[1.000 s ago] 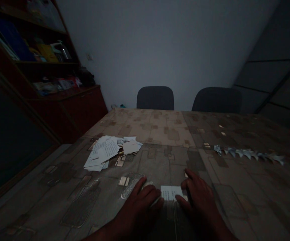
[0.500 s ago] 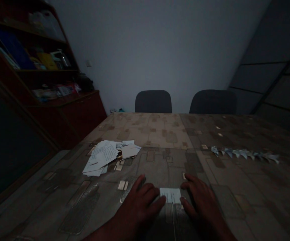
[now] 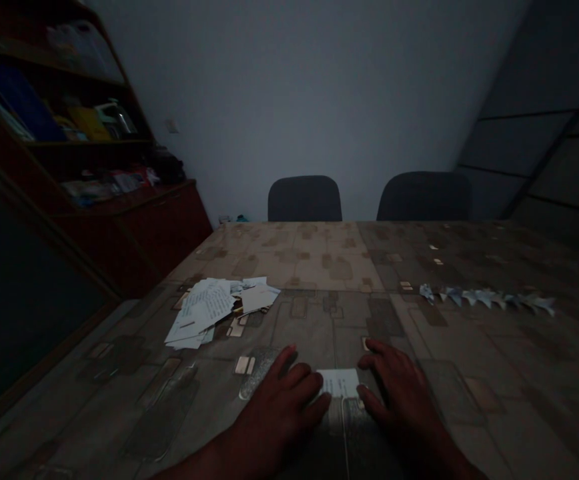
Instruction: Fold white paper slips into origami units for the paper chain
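Observation:
A small white rectangular piece of paper (image 3: 339, 382) with handwriting lies flat on the table in front of me. At its left edge, my left hand (image 3: 287, 400) rests with its fingers apart and slightly bent, the fingertips against or very near the paper. On the other side is my right hand (image 3: 399, 387), its fingers spread on the tablecloth and its thumb at the paper's right edge. Neither hand is closed around the sheet. Dim light makes exact fingertip contact hard to see.
A loose pile of written paper pieces (image 3: 204, 310) lies to the left on the patterned tablecloth (image 3: 319, 267). Several folded paper shapes (image 3: 484, 299) stand in a row to the right. Two dark chairs (image 3: 304, 199) are behind the table, and a red-brown shelf cabinet (image 3: 164, 220) stands at the left.
The view has shifted slightly. My left-hand fingers have moved a little right, over the paper's left edge; my right hand stays beside the opposite edge. The pile and the folded shapes are unchanged.

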`<state>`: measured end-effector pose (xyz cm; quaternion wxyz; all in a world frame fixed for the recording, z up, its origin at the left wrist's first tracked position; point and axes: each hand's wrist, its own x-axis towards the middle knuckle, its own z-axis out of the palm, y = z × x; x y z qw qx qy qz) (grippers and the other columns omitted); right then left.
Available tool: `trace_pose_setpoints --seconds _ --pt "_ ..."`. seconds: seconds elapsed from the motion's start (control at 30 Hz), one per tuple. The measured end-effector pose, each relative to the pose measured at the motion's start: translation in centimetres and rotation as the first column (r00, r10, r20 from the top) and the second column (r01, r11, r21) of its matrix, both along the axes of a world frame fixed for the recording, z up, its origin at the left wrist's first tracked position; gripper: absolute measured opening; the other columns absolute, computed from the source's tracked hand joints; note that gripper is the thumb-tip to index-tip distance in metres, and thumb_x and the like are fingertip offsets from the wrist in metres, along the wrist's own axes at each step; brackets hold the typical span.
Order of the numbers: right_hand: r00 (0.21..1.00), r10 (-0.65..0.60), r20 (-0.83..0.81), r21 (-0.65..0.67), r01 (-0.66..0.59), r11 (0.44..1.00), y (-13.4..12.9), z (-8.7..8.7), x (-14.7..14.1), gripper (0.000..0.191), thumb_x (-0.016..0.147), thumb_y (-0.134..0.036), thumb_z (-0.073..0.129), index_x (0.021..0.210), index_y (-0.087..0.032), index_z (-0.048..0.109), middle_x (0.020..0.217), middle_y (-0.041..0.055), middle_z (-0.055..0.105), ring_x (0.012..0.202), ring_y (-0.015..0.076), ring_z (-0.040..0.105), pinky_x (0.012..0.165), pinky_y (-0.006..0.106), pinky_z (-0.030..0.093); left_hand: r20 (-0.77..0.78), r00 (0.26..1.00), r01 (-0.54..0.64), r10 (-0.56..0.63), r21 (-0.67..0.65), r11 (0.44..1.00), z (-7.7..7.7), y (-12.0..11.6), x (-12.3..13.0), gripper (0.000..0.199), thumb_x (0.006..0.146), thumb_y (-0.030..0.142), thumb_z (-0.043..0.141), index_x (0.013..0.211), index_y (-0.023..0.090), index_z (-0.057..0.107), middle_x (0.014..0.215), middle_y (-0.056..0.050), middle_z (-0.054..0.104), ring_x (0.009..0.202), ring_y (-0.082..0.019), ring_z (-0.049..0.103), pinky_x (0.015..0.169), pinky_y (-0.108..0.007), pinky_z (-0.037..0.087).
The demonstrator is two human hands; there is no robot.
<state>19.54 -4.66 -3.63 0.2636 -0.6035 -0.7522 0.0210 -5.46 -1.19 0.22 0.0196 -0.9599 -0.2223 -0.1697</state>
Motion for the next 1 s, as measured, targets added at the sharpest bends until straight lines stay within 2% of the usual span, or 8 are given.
trace_pose_setpoints --seconds 0.13,0.33,0.43,0.53,0.63,0.77,0.93,1.0 --pt "1.000 -0.027 0.001 0.060 0.027 0.998 -0.1 0.1 -0.6 0.028 0.076 -0.019 0.057 0.104 -0.021 0.062 0.122 0.0132 0.062 0.111 0.0329 0.056 0.087 0.051 0.043 0.015 0.998 -0.060 0.061 -0.025 0.998 0.2 -0.3 -0.8 0.018 0.092 0.017 0.054 0.107 0.023 0.059 0.103 -0.004 0.065 0.093 -0.022 0.055 0.103 -0.057 0.028" --pt "0.999 0.052 0.010 0.077 -0.053 0.996 -0.1 0.1 -1.1 0.031 0.081 -0.026 0.060 0.112 -0.022 0.061 0.122 0.0138 0.062 0.112 0.0329 0.056 0.090 0.054 0.042 0.075 0.994 -0.082 0.085 -0.046 0.996 -0.6 -0.5 -1.2 0.026 0.087 0.012 0.057 0.110 0.025 0.060 0.106 -0.005 0.065 0.093 -0.022 0.058 0.101 -0.058 0.033" --pt "0.996 0.082 -0.031 0.017 -0.082 0.997 0.0 0.2 -1.2 0.032 0.073 -0.026 0.067 0.105 -0.025 0.063 0.122 0.0120 0.062 0.113 0.0339 0.055 0.090 0.054 0.042 0.127 0.988 -0.081 0.093 -0.091 0.992 -1.0 -0.7 -1.4 0.029 0.087 0.010 0.054 0.112 0.025 0.059 0.108 -0.006 0.065 0.094 -0.021 0.058 0.102 -0.058 0.032" --pt "0.987 0.113 -0.118 -0.033 -0.118 0.993 0.3 0.5 -1.4 0.019 0.072 -0.021 0.065 0.092 -0.024 0.064 0.116 0.0100 0.064 0.109 0.0315 0.058 0.086 0.049 0.046 0.174 0.979 -0.070 0.106 -0.203 0.977 -1.1 -0.8 -1.6 0.031 0.088 0.013 0.053 0.116 0.025 0.057 0.111 -0.006 0.065 0.098 -0.022 0.058 0.106 -0.058 0.027" --pt "0.956 0.154 -0.251 -0.022 -0.165 0.986 0.4 1.4 -1.7 0.007 0.078 -0.019 0.058 0.081 -0.023 0.061 0.107 0.0087 0.066 0.102 0.0266 0.061 0.082 0.041 0.050 0.214 0.965 -0.076 0.153 -0.330 0.941 -0.4 -0.6 -1.7 0.033 0.090 0.020 0.055 0.123 0.024 0.052 0.114 -0.007 0.064 0.104 -0.023 0.056 0.107 -0.055 0.028" --pt "0.898 0.195 -0.395 0.009 -0.208 0.978 0.1 2.8 -2.1 0.007 0.083 -0.020 0.054 0.079 -0.023 0.059 0.089 0.0048 0.067 0.085 0.0213 0.065 0.074 0.034 0.052 0.325 0.918 -0.056 0.228 -0.462 0.885 1.2 0.2 -0.7 0.040 0.085 0.028 0.065 0.122 0.020 0.053 0.111 -0.009 0.064 0.101 -0.024 0.057 0.091 -0.042 0.045" --pt "0.884 0.141 -0.446 0.006 -0.154 0.988 -0.5 3.3 -2.3 0.009 0.085 -0.024 0.055 0.077 -0.023 0.059 0.074 0.0002 0.062 0.069 0.0182 0.062 0.064 0.029 0.049 0.457 0.823 0.024 0.337 -0.621 0.784 1.7 0.9 2.1 0.003 0.080 0.020 0.067 0.081 0.018 0.069 0.079 -0.004 0.067 0.078 -0.019 0.062 0.072 -0.030 0.047" --pt "0.876 0.121 -0.467 0.007 -0.133 0.991 -0.6 3.3 -2.2 0.011 0.086 -0.026 0.055 0.076 -0.023 0.059 0.071 0.0000 0.062 0.067 0.0180 0.061 0.061 0.028 0.048 0.507 0.771 0.063 0.385 -0.663 0.746 1.3 1.0 2.9 0.006 0.080 0.018 0.066 0.076 0.018 0.071 0.073 -0.003 0.066 0.072 -0.016 0.062 0.068 -0.027 0.046"
